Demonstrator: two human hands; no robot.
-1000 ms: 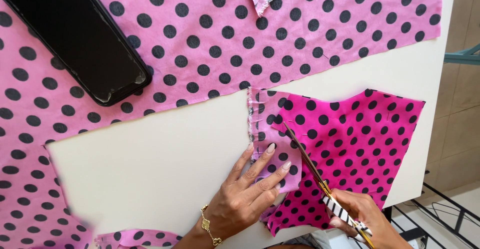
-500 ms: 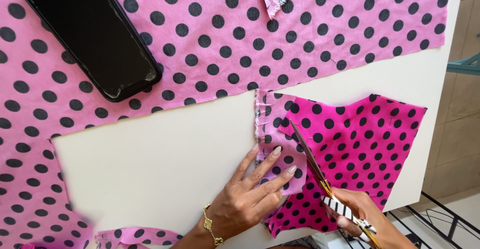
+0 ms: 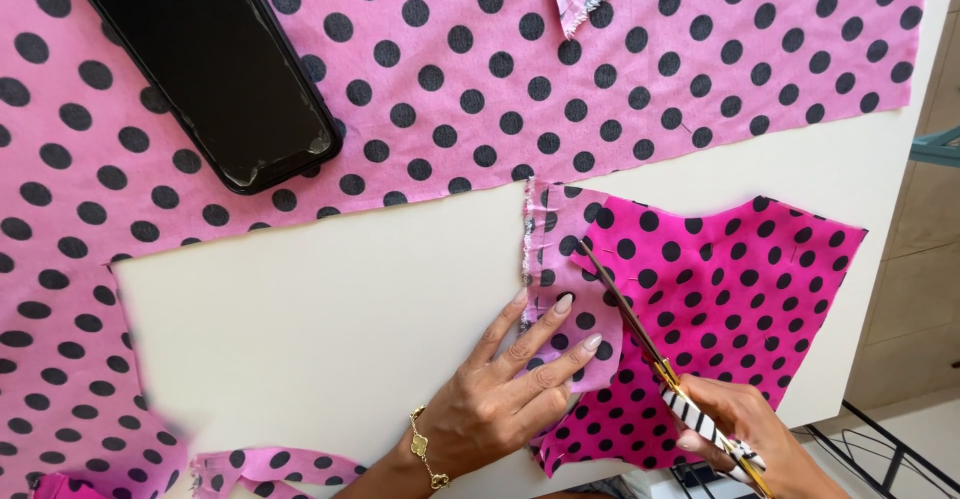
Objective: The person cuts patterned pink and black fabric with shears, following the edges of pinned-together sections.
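While the left hand [image 3: 490, 404] was spread flat on the pink dotted fabric [image 3: 720, 309], scissors [image 3: 640, 344], gripped by the right hand [image 3: 750, 439], were best kept beside those fingertips.

We take this for a home sewing spot: white table [image 3: 330, 329] spread with pink polka-dot fabric [image 3: 480, 69], scissors [image 3: 650, 359] cutting, tiled floor [image 3: 925, 309] alongside.
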